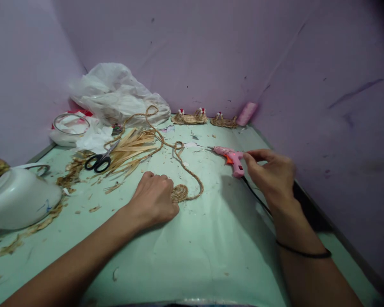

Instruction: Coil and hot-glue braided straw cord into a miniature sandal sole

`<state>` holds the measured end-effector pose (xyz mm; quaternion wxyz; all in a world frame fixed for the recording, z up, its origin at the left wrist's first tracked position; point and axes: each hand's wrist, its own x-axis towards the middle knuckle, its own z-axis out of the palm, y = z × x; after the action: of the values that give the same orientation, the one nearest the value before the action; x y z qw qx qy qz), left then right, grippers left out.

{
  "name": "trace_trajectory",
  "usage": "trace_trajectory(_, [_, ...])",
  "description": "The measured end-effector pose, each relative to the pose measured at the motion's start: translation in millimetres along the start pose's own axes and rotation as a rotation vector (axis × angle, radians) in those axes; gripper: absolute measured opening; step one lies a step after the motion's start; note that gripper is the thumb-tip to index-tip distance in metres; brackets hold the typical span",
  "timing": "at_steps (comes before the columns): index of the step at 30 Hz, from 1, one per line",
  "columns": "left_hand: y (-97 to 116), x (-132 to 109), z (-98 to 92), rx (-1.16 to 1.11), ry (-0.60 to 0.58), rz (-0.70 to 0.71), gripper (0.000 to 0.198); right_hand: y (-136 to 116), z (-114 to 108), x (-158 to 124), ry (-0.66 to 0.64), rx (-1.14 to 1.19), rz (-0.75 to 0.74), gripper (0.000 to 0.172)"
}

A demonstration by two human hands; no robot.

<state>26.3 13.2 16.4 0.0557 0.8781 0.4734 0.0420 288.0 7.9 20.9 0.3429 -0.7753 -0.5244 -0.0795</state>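
Note:
My left hand (156, 196) is closed over one end of a flat coil of braided straw cord (179, 193) on the table. From the coil, a loose length of cord (192, 172) loops away toward the back. On the right, my right hand (270, 172) reaches to the rear of a pink glue gun (230, 157) with an orange trigger; thumb and fingertips come together at its back edge. The gun's nozzle points left and a black cable runs from its grip. How firmly the fingers hold it is hard to see.
Black-handled scissors (99, 162) lie on straw strips (131, 149) at left. A white pot (25, 196) tilts at the left edge. A plastic bag (115, 91), small woven slippers (190, 118) and a pink spool (247, 114) stand along the back wall.

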Motion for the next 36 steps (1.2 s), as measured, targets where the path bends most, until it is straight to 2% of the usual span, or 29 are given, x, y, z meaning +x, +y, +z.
trace_trajectory(2, [1, 1, -4.1, 0.017, -0.005, 0.015, 0.007, 13, -5, 10, -0.078, -0.123, 0.136, 0.032])
trace_trajectory(5, [1, 3, -5.4, 0.034, 0.036, 0.042, 0.006, 20, -6, 16, -0.295, -0.255, 0.239, 0.048])
trace_trajectory(7, [1, 3, -2.7, 0.028, 0.069, 0.036, 0.007, 19, -3, 16, -0.398, -0.272, 0.245, 0.056])
trace_trajectory(9, [2, 2, 1.2, 0.019, 0.106, 0.029, 0.005, 14, 3, 14, -0.471, -0.25, 0.218, 0.057])
trace_trajectory(12, [8, -5, 5.4, 0.029, 0.166, 0.026, 0.005, 8, 13, 11, -0.52, -0.239, 0.207, 0.053])
trace_trajectory(16, [22, -22, 2.3, 0.005, 0.151, 0.034, 0.008, 9, 24, 12, -0.468, -0.209, 0.24, 0.039])
trace_trajectory(19, [20, -30, -4.0, -0.002, 0.201, 0.076, 0.009, 15, 27, 16, -0.471, -0.092, 0.272, 0.027])
trace_trajectory(22, [1, -27, -7.9, 0.015, 0.348, 0.086, 0.009, 14, 24, 15, -0.481, 0.102, 0.307, 0.022])
trace_trajectory(26, [-29, -14, -4.0, -0.029, 0.566, 0.04, 0.011, -8, 13, 3, -0.487, 0.439, 0.279, 0.032])
trace_trajectory(30, [-41, -8, 4.9, -0.055, 0.718, -0.004, 0.014, -32, 4, -15, -0.589, 0.877, 0.165, 0.03])
trace_trajectory(33, [-41, -8, 10.0, -0.044, 0.761, -0.017, 0.015, -40, 2, -25, -0.669, 0.941, 0.096, 0.029])
trace_trajectory(36, [-40, -9, 12.5, -0.037, 0.778, -0.019, 0.016, -40, 2, -28, -0.68, 0.928, 0.038, 0.031])
